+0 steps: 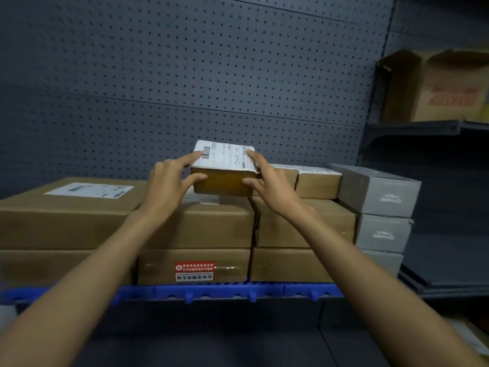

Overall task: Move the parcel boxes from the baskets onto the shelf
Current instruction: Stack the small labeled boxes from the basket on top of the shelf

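On top of the stacked cartons on the shelf, both the left hand and right hand grip the small parcel box with fingers pinching its sides, and released off-centre over the seam it could tip and slide off.

dim room, grey pegboard wall, dark metal shelving at right
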